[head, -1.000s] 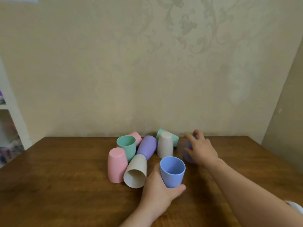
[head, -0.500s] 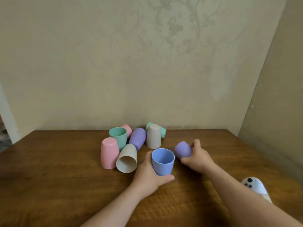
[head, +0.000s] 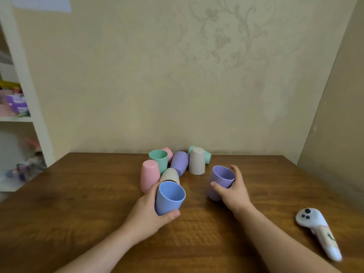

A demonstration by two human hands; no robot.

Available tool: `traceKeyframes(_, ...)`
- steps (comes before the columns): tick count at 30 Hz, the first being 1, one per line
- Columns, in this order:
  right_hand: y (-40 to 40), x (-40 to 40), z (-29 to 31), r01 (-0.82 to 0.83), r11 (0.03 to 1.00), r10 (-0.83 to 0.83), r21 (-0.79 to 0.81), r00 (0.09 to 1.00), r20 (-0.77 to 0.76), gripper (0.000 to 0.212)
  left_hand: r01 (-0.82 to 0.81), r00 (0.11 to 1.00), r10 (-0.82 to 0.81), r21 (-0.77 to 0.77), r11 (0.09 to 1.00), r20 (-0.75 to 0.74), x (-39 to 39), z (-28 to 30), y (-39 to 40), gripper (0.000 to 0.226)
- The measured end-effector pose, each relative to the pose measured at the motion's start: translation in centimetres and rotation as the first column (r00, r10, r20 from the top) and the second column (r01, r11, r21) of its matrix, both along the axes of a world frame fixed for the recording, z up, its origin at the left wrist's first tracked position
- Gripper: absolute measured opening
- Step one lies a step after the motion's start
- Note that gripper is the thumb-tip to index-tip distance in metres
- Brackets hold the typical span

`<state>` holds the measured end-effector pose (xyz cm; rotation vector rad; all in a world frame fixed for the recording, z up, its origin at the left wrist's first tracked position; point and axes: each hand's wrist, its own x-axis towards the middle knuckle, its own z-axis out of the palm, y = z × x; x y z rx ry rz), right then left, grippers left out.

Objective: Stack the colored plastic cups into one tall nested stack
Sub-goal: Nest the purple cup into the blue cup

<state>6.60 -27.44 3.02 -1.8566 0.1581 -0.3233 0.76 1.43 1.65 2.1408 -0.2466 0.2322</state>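
Head view: right hand [head: 233,191] has righted its purple cup [head: 221,179] (at 2 o'clock), left hand [head: 149,210] clasps blue cup [head: 169,200]; nesting next.

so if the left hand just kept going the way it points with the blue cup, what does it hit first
Most likely the beige cup lying on its side, directly beyond the left hand and its blue cup. The upside-down pink cup stands just left of that line. Depth is hard to judge from this single view.
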Motion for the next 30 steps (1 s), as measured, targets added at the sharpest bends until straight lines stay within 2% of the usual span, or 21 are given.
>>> traceKeyframes(5, 3.0, -0.7, 2.5, -0.025, 0.991, 0.027, -0.132, 0.999, 0.019, 0.101, -0.061, 0.998, 0.061, -0.093, 0.994, -0.004, 0.0, -0.8, 0.4, 0.084)
traceKeyframes(8, 5.7, -1.1, 6.1, -0.064, 0.998, 0.067, -0.027, 0.988, 0.141, 0.097, -0.066, 0.998, 0.065, -0.106, 0.992, -0.012, 0.2, -0.9, 0.5, 0.082)
traceKeyframes(10, 7.7, -1.7, 8.9, -0.156, 0.985, 0.137, 0.070, 0.966, 0.220, 0.085, -0.068, 0.998, 0.067, -0.120, 0.990, -0.006, 0.4, -1.0, 0.6, 0.079)
traceKeyframes(12, 9.8, -2.4, 10.6, -0.260, 0.963, 0.234, 0.077, 0.940, 0.248, 0.078, -0.061, 0.998, 0.062, -0.128, 0.990, 0.003, 0.4, -0.9, 0.5, 0.082)
traceKeyframes(16, 12.8, -3.8, 10.2, -0.397, 0.896, 0.429, -0.198, 0.890, 0.156, 0.094, -0.035, 0.999, 0.032, -0.140, 0.989, -0.029, 0.2, -0.7, 0.4, 0.075)
traceKeyframes(18, 13.4, -3.9, 8.4, -0.419, 0.846, 0.471, -0.330, 0.877, 0.092, 0.098, -0.048, 0.999, 0.047, -0.162, 0.986, -0.010, 0.2, -0.8, 0.5, 0.070)
traceKeyframes(20, 13.6, -4.2, 6.7, -0.416, 0.807, 0.468, -0.419, 0.883, 0.023, 0.101, -0.062, 0.998, 0.065, -0.190, 0.980, 0.008, 0.3, -0.9, 0.7, 0.074)
traceKeyframes(23, 13.4, -4.1, 5.2, -0.426, 0.828, 0.445, -0.364, 0.895, -0.035, 0.105, -0.071, 0.997, 0.073, -0.203, 0.977, 0.002, 0.4, -0.9, 0.7, 0.081)
traceKeyframes(26, 12.2, -3.7, 4.5, -0.467, 0.806, 0.491, -0.362, 0.871, -0.031, 0.100, -0.067, 0.998, 0.068, -0.201, 0.977, 0.000, 0.3, -1.1, 0.6, 0.077)
traceKeyframes(27, 11.6, -3.4, 4.5, -0.500, 0.811, 0.519, -0.304, 0.854, -0.021, 0.089, -0.070, 0.997, 0.072, -0.202, 0.977, 0.002, 0.2, -1.0, 0.5, 0.075)
traceKeyframes(29, 10.9, -3.1, 5.9, -0.531, 0.845, 0.533, -0.069, 0.846, 0.005, 0.051, -0.097, 0.994, 0.103, -0.185, 0.978, 0.020, 0.3, -0.9, 0.5, 0.073)
traceKeyframes(30, 10.5, -2.5, 6.4, -0.487, 0.873, 0.487, -0.017, 0.873, 0.032, 0.043, -0.127, 0.991, 0.134, -0.184, 0.975, 0.027, 0.4, -0.9, 0.5, 0.075)
